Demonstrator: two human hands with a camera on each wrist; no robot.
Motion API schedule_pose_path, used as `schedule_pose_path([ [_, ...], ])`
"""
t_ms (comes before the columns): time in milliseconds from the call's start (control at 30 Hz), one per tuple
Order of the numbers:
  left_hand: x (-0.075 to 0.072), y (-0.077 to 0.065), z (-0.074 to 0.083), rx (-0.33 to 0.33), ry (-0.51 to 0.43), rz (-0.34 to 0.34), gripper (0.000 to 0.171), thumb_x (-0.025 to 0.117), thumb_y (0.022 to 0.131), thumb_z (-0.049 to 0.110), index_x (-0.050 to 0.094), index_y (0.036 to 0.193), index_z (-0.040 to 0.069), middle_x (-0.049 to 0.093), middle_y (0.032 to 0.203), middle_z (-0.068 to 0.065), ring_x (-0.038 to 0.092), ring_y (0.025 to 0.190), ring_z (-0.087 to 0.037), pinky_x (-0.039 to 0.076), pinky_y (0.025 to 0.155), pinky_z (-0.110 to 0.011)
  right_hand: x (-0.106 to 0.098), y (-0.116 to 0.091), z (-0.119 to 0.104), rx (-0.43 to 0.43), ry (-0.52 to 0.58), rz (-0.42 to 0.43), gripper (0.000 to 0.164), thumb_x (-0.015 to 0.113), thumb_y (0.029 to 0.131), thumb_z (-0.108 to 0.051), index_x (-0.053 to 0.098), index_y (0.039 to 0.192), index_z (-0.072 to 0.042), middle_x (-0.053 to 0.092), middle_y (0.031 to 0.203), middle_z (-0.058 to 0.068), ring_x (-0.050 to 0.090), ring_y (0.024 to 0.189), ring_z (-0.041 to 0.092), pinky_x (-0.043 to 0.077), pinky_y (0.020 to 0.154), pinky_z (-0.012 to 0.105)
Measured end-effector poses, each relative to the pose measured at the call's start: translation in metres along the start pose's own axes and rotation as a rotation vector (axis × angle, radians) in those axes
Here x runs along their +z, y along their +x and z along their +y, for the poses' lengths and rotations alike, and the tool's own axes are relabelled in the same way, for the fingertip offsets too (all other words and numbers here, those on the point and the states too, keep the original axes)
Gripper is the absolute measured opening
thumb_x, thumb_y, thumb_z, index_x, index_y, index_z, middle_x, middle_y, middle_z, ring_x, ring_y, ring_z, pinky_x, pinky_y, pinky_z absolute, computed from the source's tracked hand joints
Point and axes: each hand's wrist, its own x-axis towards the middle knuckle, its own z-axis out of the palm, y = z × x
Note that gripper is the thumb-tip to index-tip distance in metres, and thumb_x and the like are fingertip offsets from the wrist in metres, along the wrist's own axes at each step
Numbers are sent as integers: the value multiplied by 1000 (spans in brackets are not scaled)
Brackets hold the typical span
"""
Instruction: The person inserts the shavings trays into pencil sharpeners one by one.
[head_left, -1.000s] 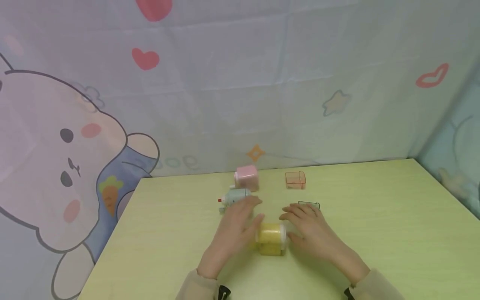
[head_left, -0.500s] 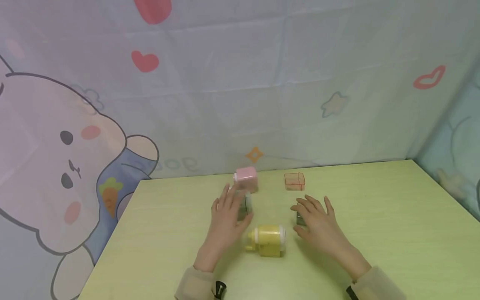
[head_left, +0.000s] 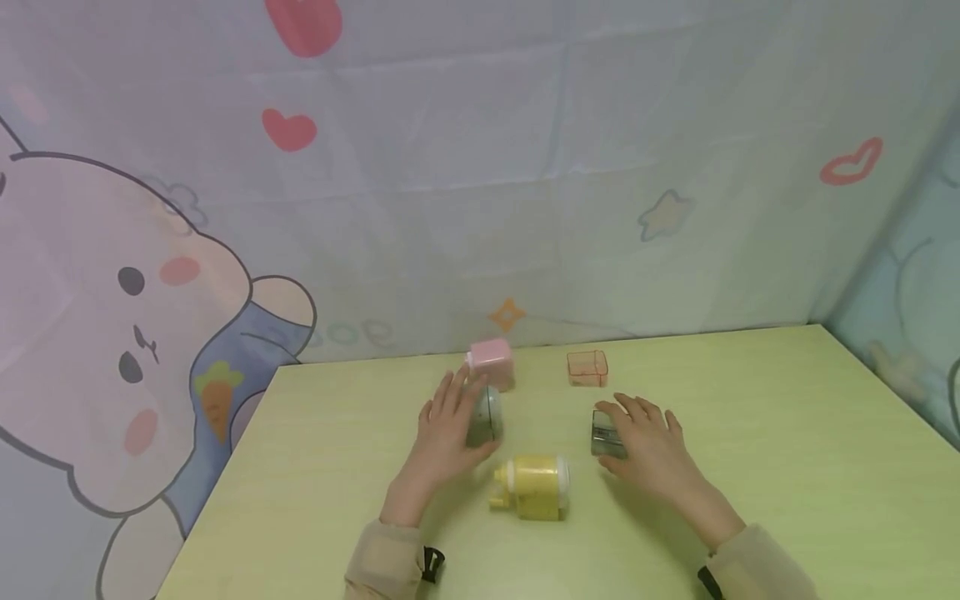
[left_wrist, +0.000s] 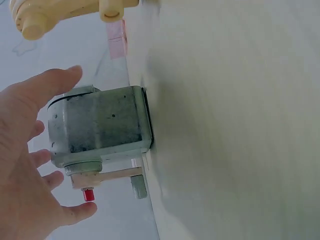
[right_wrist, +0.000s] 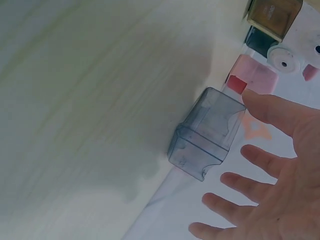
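My left hand [head_left: 446,433] is spread around a grey-green crank pencil sharpener [left_wrist: 100,122], whose handle has a red tip in the left wrist view. Its fingers are stretched, and a gap shows between thumb and body there. Beside a small see-through grey shavings box [right_wrist: 205,135] is my right hand [head_left: 652,450], fingers extended and loosely bent. That box lies on the table, its far side partly hidden by the hand in the head view; the thumb tip is very near its edge. Between the hands, nearer me, lies a yellow crank sharpener [head_left: 536,487].
A pink sharpener [head_left: 491,362] stands behind the grey-green one, near the table's back edge. A see-through red-rimmed box [head_left: 587,368] sits to its right. Behind the pale table [head_left: 750,433] hangs a printed cloth [head_left: 450,167].
Both hands have left the yellow sharpener. The left has moved left to the grey-green sharpener, the right slightly right to the grey box. The yellow sharpener stays in place.
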Motion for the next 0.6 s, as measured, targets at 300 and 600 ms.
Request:
schedule_pose_path([
  [300,7,3,-8,-50,-56,-76,98,75,69,32,15,144,18,14,149,-17,8,129,-42,29,91,-71,2,3,8,17,-26,-45,70,73,69,-29,44,127,-4,48,123,27,47,97,46,43,72,66],
  [600,9,6,-14,-28,-4,-55,96,77,67,30,21,143,16,29,143,-15,21,126,-32,37,89,-64,5,2,9,22,-24,-58,71,73,69,-25,42,126,3,52,119,25,51,94,42,46,67,62],
])
